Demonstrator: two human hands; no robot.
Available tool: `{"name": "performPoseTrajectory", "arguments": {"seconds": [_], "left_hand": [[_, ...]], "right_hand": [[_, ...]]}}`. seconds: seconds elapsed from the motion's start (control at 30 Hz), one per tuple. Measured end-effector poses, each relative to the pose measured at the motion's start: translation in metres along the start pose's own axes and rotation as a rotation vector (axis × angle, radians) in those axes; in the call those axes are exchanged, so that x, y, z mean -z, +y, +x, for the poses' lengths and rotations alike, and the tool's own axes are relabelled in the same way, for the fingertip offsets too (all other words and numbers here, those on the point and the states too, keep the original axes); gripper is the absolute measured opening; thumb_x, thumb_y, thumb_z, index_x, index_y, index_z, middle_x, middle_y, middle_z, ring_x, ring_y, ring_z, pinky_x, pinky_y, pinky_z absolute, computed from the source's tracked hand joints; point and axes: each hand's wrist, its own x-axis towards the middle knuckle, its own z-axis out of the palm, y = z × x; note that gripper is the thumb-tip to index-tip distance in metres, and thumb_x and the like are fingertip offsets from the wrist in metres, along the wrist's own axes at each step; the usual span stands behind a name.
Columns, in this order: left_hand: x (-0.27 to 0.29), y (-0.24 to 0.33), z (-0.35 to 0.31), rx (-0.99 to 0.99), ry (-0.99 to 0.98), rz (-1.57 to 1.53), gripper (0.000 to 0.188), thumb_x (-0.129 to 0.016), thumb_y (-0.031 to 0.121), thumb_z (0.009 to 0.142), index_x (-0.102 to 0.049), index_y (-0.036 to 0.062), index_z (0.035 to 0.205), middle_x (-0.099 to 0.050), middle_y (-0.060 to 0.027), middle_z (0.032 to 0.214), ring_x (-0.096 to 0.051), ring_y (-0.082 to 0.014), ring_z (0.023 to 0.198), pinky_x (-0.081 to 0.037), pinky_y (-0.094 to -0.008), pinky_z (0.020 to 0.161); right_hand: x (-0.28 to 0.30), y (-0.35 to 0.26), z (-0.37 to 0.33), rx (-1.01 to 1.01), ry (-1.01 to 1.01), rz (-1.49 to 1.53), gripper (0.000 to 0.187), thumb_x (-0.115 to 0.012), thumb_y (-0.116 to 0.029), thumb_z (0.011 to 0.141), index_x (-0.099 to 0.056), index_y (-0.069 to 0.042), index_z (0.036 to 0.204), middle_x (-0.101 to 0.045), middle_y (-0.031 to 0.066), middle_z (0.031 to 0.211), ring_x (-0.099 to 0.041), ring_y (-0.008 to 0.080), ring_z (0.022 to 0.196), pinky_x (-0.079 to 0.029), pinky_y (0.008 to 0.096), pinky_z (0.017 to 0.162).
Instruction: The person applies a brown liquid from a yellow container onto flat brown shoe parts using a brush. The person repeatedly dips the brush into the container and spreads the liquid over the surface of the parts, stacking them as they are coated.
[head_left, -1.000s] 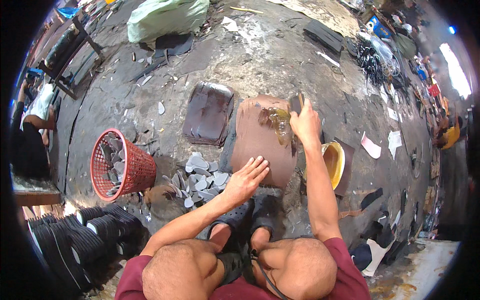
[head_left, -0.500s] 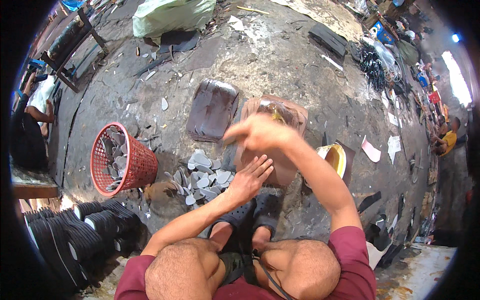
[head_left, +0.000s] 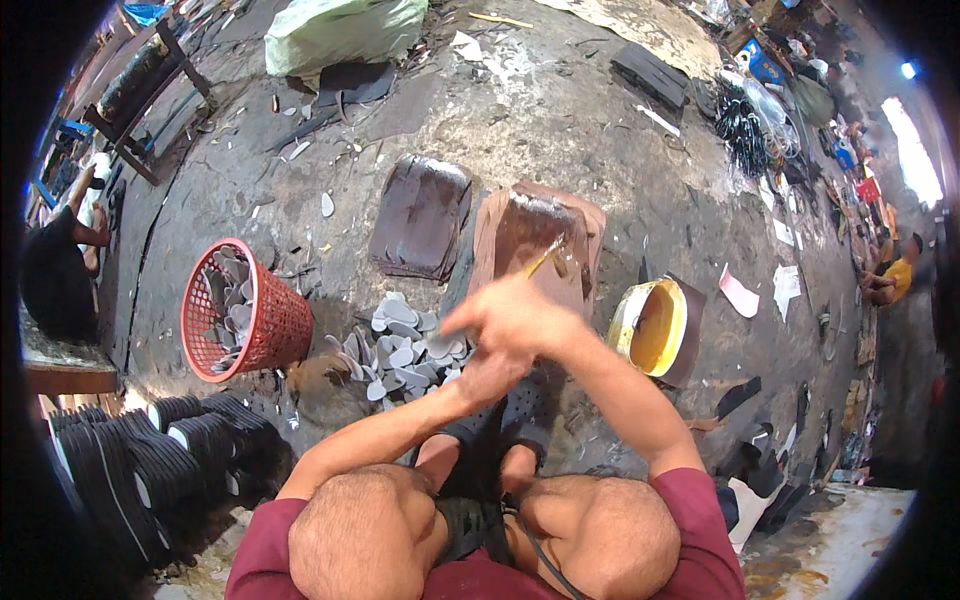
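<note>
My right hand (head_left: 522, 318) is blurred by motion over the near edge of a stack of brown sheets (head_left: 583, 220). It is closed round something I cannot make out; a thin yellow streak (head_left: 545, 258) shows just beyond it. My left hand (head_left: 496, 374) lies beneath and nearer than the right, at the stack's near edge, its fingers mostly hidden. The top sheet has a wet, shiny patch. To the right stands a container of yellow liquid (head_left: 655, 328), on or against a dark sheet. A second, darker stack of sheets (head_left: 420, 222) lies to the left.
Grey flat cut-outs (head_left: 405, 350) are heaped left of my hands. A red plastic basket (head_left: 280, 325) of similar pieces tilts beside them. Black soles (head_left: 130, 480) stand in rows at lower left. A pale green sack (head_left: 345, 35) lies far off. Other people sit at both sides.
My right hand has swept nearer, crossing over the left, which has drawn slightly back. More of the wet top sheet and the yellow container now shows.
</note>
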Motion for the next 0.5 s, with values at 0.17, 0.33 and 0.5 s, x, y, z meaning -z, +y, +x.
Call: {"name": "performPoseTrajectory", "arguments": {"seconds": [0.17, 0.33, 0.5], "left_hand": [[0.033, 0.004, 0.027, -0.169, 0.073, 0.272, 0.068, -0.060, 0.002, 0.076, -0.049, -0.0047, 0.143, -0.046, -0.0188, 0.154, -0.037, -0.0335, 0.149, -0.030, -0.0468, 0.124], [-0.003, 0.023, 0.000, -0.268, 0.225, 0.085, 0.064, -0.064, 0.007, 0.075, -0.057, 0.0001, 0.138, -0.059, -0.0192, 0.140, -0.052, -0.0367, 0.137, -0.042, -0.0464, 0.117], [-0.045, 0.048, -0.035, -0.461, -0.174, 0.006, 0.050, -0.060, 0.016, 0.083, -0.062, 0.0030, 0.131, -0.062, -0.0158, 0.133, -0.062, -0.0325, 0.122, -0.051, -0.0452, 0.102]], "right_hand": [[0.037, 0.086, -0.019, -0.529, 0.497, -0.310, 0.033, -0.065, -0.021, 0.089, -0.072, -0.029, 0.120, -0.077, 0.0098, 0.098, -0.075, 0.0310, 0.085, -0.059, 0.0471, 0.071], [-0.009, 0.027, -0.022, -0.416, 0.319, -0.352, 0.028, -0.058, -0.016, 0.092, -0.069, -0.023, 0.117, -0.075, 0.0097, 0.088, -0.075, 0.0309, 0.084, -0.059, 0.0468, 0.065], [-0.059, -0.019, -0.037, -0.210, 0.510, -0.408, 0.028, -0.065, -0.013, 0.086, -0.065, -0.014, 0.114, -0.073, 0.0054, 0.100, -0.074, 0.0267, 0.089, -0.059, 0.0436, 0.066]]}}
